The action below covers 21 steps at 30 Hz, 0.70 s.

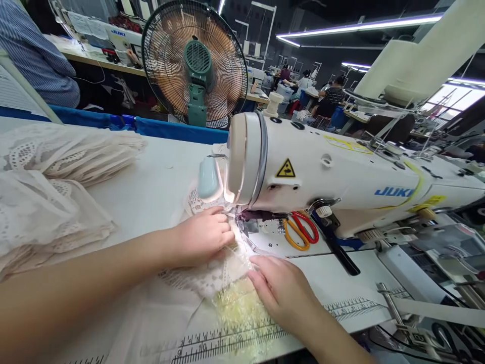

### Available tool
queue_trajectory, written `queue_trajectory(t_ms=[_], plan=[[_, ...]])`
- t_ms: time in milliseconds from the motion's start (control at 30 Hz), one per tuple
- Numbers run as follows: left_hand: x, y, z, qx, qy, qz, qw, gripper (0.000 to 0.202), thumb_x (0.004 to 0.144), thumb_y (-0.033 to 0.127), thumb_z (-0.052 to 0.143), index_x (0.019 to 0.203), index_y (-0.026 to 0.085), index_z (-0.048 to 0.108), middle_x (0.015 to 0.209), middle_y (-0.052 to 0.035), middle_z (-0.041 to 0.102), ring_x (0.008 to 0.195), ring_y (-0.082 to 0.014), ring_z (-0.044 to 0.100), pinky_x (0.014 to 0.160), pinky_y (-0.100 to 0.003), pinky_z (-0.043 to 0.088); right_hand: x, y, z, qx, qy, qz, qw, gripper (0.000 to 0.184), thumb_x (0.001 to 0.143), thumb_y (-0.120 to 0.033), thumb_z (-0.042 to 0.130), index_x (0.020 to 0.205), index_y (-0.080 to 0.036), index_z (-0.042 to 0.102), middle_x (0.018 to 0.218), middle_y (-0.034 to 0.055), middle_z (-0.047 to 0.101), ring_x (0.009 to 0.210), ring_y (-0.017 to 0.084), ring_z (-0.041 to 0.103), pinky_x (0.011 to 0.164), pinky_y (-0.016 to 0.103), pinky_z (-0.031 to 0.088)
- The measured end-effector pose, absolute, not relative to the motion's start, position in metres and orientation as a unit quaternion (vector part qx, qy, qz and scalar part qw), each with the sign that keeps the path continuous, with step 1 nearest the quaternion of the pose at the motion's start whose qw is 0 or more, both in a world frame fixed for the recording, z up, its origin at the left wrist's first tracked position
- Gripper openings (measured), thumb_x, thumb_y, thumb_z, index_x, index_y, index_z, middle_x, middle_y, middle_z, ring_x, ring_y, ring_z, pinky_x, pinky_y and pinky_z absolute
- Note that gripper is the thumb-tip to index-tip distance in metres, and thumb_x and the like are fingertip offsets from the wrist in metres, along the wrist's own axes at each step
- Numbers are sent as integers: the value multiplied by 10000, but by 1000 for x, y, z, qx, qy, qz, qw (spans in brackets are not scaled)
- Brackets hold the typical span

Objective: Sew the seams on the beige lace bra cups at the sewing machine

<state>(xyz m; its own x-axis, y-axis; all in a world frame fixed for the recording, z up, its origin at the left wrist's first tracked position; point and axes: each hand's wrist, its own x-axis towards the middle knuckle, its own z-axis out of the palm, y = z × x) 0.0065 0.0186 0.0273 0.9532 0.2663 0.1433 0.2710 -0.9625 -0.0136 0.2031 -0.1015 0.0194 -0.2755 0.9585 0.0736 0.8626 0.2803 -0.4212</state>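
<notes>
A white JUKI sewing machine stands over the table, its needle area lit. Pale lace fabric runs under the presser area and down toward the table's front edge. On top of the lace, close to the needle, lies my left hand, its fingers bent and pressing the cloth. My right hand pinches the fabric's right edge between thumb and forefinger, a little nearer to me. Yellowish cloth or padding shows below the lace, beside the right hand. The needle tip itself is hard to make out.
Heaped pale lace fabric lies at the left. Red and orange-handled scissors rest by the machine's base. Printed ruler marks cross the table front. A large fan stands behind, and a person in a striped shirt sits far left.
</notes>
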Motion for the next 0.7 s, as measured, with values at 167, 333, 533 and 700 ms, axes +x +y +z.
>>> queue_trajectory(t_ms=[167,333,533,700], plan=[[4,19,34,-941,-221,-171,-190,244,849,254,439,613,190,441,611,10,511,598,-132,474,682,-289,444,183,-128,6,-526,-771,141,331,374,925,-302,382,1234,-129,504,871,84,626,726,179,597,629,287,484],[1,21,44,-869,-354,-213,-272,317,883,369,366,613,204,343,552,43,406,483,-91,381,465,-214,345,148,-132,2,-486,-802,216,273,472,883,-348,429,1291,-128,518,791,86,643,706,222,598,601,314,470],[-4,6,20,-899,-412,-107,-101,156,819,243,404,871,202,545,676,7,584,579,-144,524,491,-237,337,155,-121,9,-573,-705,257,328,337,877,-298,398,694,-180,656,612,26,620,596,152,554,557,240,375],[1,-10,14,-917,-396,-4,-37,337,730,179,491,1021,272,634,738,-13,602,480,-135,480,419,-259,173,167,-123,8,-602,-688,277,296,313,847,-277,451,565,-187,553,528,-20,515,532,115,460,523,217,307]])
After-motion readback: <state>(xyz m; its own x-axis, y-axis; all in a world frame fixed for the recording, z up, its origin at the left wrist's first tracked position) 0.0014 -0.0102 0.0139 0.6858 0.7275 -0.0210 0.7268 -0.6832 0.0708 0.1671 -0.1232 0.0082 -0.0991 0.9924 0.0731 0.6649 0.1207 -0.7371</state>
